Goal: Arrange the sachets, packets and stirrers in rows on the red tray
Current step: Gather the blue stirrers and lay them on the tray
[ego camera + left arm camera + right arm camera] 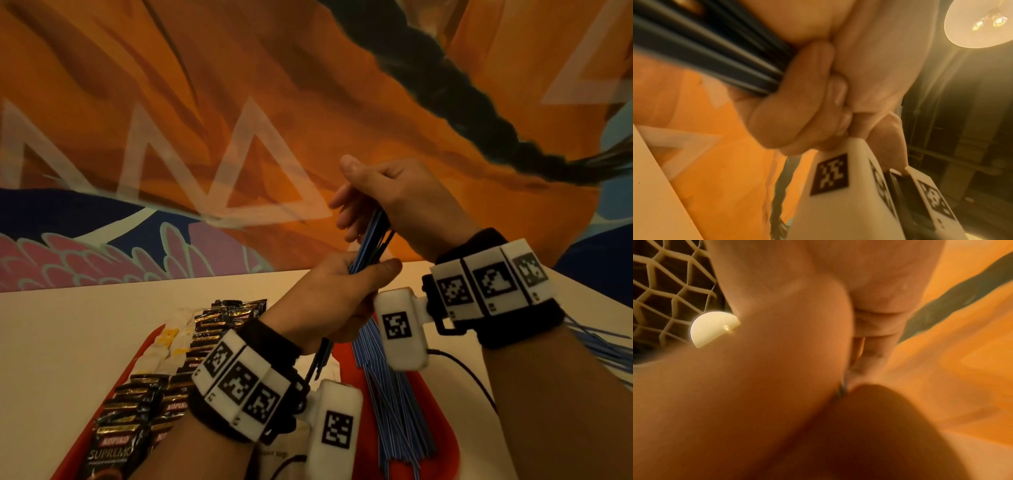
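Note:
Both hands hold one bundle of blue striped stirrers [371,240] upright above the red tray [445,442]. My left hand [342,287] grips the bundle's lower part, its fingers [789,104] curled round the dark sticks [705,53]. My right hand [383,202] grips the top end; the right wrist view shows only blurred fingers [777,353]. On the tray lie rows of black coffee packets [137,411], white and yellow sachets [171,339] and a spread of stirrers [394,394].
The tray sits on a white table [51,342] against an orange mural wall [205,102]. More stirrers [603,346] lie on the table behind my right forearm. A black cable [469,373] runs right of the tray. Ceiling lamps [980,22] show in the wrist views.

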The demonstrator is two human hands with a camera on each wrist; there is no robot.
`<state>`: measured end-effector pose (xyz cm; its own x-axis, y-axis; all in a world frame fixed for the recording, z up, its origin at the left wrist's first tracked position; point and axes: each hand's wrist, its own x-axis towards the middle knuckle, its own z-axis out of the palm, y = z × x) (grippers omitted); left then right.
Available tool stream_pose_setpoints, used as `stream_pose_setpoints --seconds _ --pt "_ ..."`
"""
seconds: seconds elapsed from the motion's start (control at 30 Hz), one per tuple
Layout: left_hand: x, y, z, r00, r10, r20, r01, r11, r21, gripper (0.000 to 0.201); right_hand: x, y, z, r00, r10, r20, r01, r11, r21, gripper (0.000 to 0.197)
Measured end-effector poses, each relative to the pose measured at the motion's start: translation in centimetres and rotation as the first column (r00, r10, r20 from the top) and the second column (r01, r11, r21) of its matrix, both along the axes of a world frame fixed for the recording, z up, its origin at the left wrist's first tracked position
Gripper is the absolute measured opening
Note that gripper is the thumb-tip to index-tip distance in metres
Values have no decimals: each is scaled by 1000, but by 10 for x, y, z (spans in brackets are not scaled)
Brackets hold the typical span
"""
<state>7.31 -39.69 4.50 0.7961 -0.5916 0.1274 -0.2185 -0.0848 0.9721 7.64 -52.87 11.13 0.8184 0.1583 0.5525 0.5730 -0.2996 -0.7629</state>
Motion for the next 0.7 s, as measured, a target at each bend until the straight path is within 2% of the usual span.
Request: stream_pose_setpoints --seconds 0.07,0.13,0.2,0.27,0.43,0.5,0.57,0.63,0.7 --pt "1 0 0 1000 5 -7 -6 998 -61 41 0 0 -1 998 55 33 -57 995 78 37" --pt "3 1 2 999 30 -24 -34 984 -176 42 2 0 -6 995 46 83 -64 973 222 31" --pt "4 2 5 998 51 -48 -64 946 -319 42 3 2 -14 996 25 85 -55 925 375 39" --pt "6 6 8 995 69 -66 -92 894 -438 42 3 5 -25 997 81 16 -81 909 408 46" --pt "17 21 11 993 92 -68 -114 767 -632 39 6 14 -44 925 294 -241 -255 950 180 52" --pt "21 27 14 987 135 -90 -159 697 -699 45 6 16 -48 899 313 -306 -294 950 108 61" --pt "23 33 18 978 170 -124 -202 594 -779 47 5 19 -53 888 279 -365 -282 958 46 64" --pt "25 38 21 965 212 -156 -244 495 -834 51 3 25 -59 869 273 -413 -307 951 -18 58" --pt "29 41 20 952 245 -182 -274 426 -862 49 3 33 -64 847 283 -450 -348 935 -66 37"
